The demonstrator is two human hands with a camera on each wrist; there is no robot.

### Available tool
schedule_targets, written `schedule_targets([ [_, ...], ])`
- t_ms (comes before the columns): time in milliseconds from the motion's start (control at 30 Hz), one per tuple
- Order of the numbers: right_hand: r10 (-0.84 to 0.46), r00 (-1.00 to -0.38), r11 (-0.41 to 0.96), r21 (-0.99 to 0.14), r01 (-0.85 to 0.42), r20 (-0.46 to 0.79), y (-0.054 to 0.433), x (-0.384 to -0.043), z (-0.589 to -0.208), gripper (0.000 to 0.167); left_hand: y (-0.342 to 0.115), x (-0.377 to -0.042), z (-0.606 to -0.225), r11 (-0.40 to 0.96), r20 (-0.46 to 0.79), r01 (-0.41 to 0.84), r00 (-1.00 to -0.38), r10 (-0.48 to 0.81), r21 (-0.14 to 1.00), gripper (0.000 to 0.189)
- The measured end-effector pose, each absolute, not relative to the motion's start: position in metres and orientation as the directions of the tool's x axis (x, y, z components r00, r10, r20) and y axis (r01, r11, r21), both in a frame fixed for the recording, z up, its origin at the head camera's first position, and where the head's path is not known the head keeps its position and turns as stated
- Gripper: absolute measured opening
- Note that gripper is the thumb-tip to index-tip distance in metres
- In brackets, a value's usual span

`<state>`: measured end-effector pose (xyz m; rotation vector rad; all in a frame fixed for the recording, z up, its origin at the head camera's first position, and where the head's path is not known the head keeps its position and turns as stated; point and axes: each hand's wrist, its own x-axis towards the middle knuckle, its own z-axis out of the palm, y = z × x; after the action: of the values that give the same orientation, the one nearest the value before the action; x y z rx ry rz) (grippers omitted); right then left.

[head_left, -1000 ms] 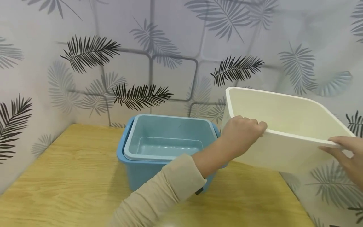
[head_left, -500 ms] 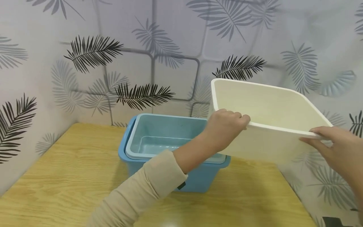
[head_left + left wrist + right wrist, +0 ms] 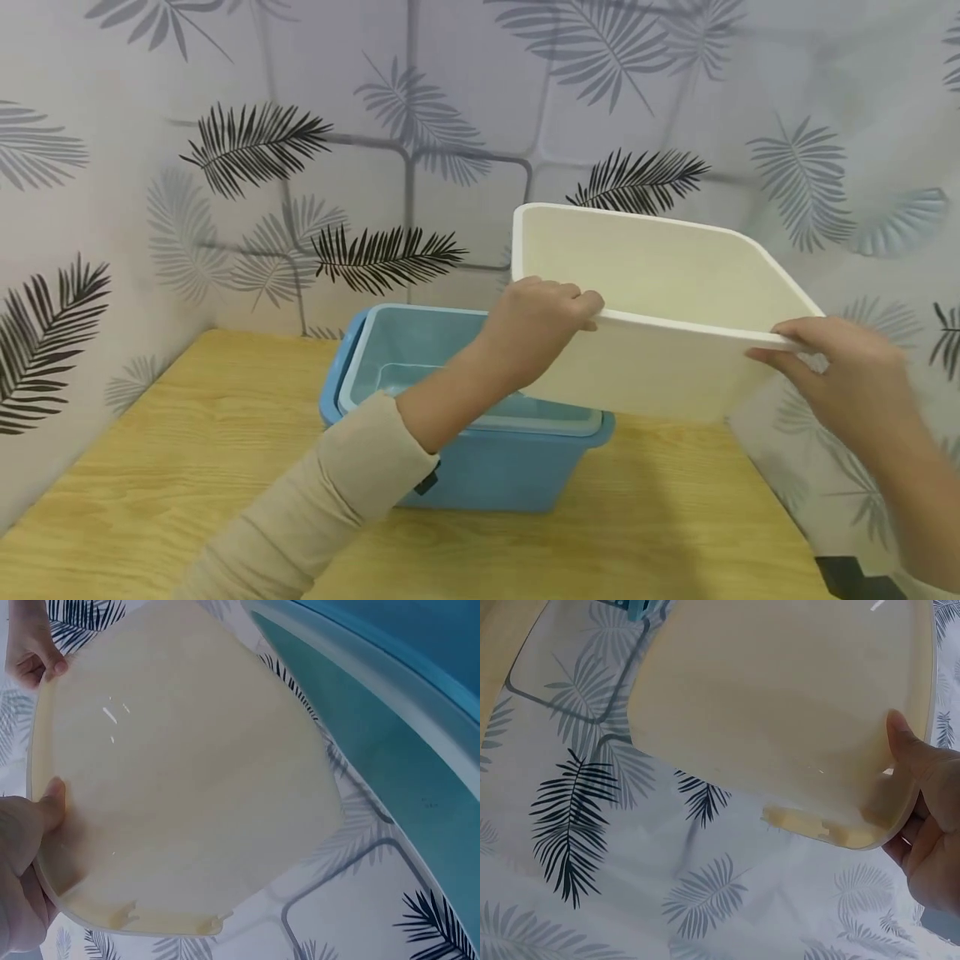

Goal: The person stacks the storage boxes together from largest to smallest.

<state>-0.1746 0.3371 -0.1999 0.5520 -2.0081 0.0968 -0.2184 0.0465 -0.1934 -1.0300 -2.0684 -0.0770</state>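
A cream-white plastic storage bin hangs tilted in the air, its mouth up and toward me, overlapping the right part of the blue bins in the head view. My left hand grips its near rim close to the left corner. Farther right along that rim, my right hand pinches the edge between thumb and fingers. Below and left, a light blue bin sits nested inside a darker blue bin on the table. In the left wrist view the cream bin's smooth outer side shows, with both hands at its rim.
The wood-grain table carries the blue bins and ends at a slanting right edge. Behind it stands a wall covering with a leaf pattern. A black strap-like object lies by the right forearm.
Both hands have carried the cream bin leftward and slightly up, so it now covers more of the nested blue bins in the head view. The blue bins stay in place.
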Motion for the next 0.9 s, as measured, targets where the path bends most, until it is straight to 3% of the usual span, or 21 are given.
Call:
schedule_targets([
  [433, -0.290, -0.350, 0.872, 0.096, -0.480, 0.891, 0.295, -0.188, -0.213, 0.068, 0.005, -0.222, -0.200, 0.671, 0.701, 0.714, -0.373, 0.607, -0.202, 0.015],
  [900, -0.221, -0.328, 0.855, 0.020, -0.519, 0.918, 0.253, -0.195, -0.211, 0.060, -0.033, -0.225, -0.199, 0.685, 0.765, 0.709, -0.345, 0.544, -0.168, 0.014],
])
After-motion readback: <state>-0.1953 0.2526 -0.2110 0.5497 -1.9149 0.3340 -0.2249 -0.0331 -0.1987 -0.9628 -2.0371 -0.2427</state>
